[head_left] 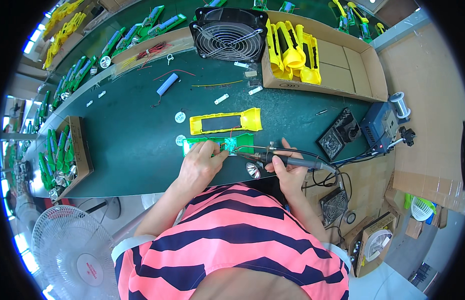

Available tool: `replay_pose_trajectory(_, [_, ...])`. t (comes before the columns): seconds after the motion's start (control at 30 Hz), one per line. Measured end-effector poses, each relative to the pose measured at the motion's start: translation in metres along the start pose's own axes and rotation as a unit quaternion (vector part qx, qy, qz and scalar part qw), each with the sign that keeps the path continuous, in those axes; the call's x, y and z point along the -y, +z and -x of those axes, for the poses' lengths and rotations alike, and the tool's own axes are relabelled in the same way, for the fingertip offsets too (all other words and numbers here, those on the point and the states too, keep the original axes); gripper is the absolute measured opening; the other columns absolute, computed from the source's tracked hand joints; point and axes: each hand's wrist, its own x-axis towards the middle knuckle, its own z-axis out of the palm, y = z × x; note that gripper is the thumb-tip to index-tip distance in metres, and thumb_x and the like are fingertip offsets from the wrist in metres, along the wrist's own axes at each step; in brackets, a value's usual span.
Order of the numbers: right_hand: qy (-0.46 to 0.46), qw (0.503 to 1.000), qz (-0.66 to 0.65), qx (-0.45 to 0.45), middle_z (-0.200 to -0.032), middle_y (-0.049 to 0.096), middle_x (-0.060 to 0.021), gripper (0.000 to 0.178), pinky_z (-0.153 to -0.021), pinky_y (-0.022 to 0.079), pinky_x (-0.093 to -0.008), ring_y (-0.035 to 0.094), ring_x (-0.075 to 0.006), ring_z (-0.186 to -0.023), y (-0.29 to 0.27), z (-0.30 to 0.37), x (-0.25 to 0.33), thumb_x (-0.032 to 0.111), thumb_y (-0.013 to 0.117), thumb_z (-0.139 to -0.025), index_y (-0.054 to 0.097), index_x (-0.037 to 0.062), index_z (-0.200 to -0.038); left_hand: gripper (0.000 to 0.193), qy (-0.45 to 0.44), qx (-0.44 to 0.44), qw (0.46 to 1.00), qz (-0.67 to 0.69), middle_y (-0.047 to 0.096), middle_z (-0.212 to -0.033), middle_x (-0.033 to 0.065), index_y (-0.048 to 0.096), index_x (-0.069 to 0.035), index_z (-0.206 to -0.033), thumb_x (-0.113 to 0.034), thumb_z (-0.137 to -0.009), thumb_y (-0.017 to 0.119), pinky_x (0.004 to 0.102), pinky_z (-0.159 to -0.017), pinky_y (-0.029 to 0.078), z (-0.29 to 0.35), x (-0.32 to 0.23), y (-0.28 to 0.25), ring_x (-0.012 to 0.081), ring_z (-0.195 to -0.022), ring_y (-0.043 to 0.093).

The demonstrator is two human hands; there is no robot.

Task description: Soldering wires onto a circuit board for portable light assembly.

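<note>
My right hand (290, 172) is closed around a soldering iron (305, 162), its tip pointing left at a small circuit board (231, 143). The board sits in a green flashlight casing half (246, 139) near the table's front edge. Over the casing's left part, my left hand (200, 162) has its fingertips pinched together beside the board. What lies between those fingertips is too small to make out. A silvery reflector (253, 170) rests just below the iron's tip. Behind the green half lies a yellow casing half (251, 120) with a dark inner panel, and thin wires run between the two.
A blue battery cell (167, 84) and small white strips (221, 99) lie on the green table. Behind stand a black fan (230, 40) and a carton (337, 90) of yellow casings. At right are a black stand (340, 135) and a blue soldering station (380, 127); another carton (80, 150) stands left.
</note>
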Motion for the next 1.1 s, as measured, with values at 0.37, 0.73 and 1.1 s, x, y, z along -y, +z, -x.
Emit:
replay_pose_trajectory(0.37, [0.079,0.993,-0.082,-0.039,-0.075,0.058,-0.0118,0.023,-0.05,0.049,-0.0212,0.059,-0.0145,-0.057,0.006,0.001,0.006,0.002,0.055,-0.079,0.049,-0.0081,-0.099,0.021,-0.014,0.023,1.0,0.003,0.044,-0.074,0.0065,0.061,-0.005,-0.081,-0.001,-0.061,0.061,0.0323,-0.061,0.043,-0.006,0.0,-0.002,0.0212,-0.068,0.05])
replay_pose_trajectory(0.73, [0.042,0.994,-0.099,-0.03,-0.089,0.053,-0.0153,0.014,-0.054,0.052,-0.0204,0.061,-0.0149,-0.057,0.0,0.003,0.006,-0.001,0.057,-0.077,0.053,-0.0076,-0.089,0.02,-0.017,0.033,0.999,0.0,0.044,-0.074,0.0068,0.06,-0.005,-0.081,-0.001,-0.062,0.06,0.0326,-0.062,0.043,-0.005,-0.001,-0.002,0.0215,-0.069,0.05])
replay_pose_trajectory(1.1, [-0.002,0.991,-0.119,-0.068,-0.088,0.051,-0.0127,0.015,-0.054,0.053,-0.0226,0.061,-0.0167,-0.06,-0.007,0.003,-0.003,-0.002,0.055,-0.078,0.051,-0.0085,-0.091,0.027,-0.193,-0.101,0.975,0.042,0.05,-0.083,0.012,0.06,-0.006,-0.094,-0.002,-0.067,0.06,0.0352,-0.069,0.043,-0.029,0.035,-0.006,0.0269,-0.078,0.051])
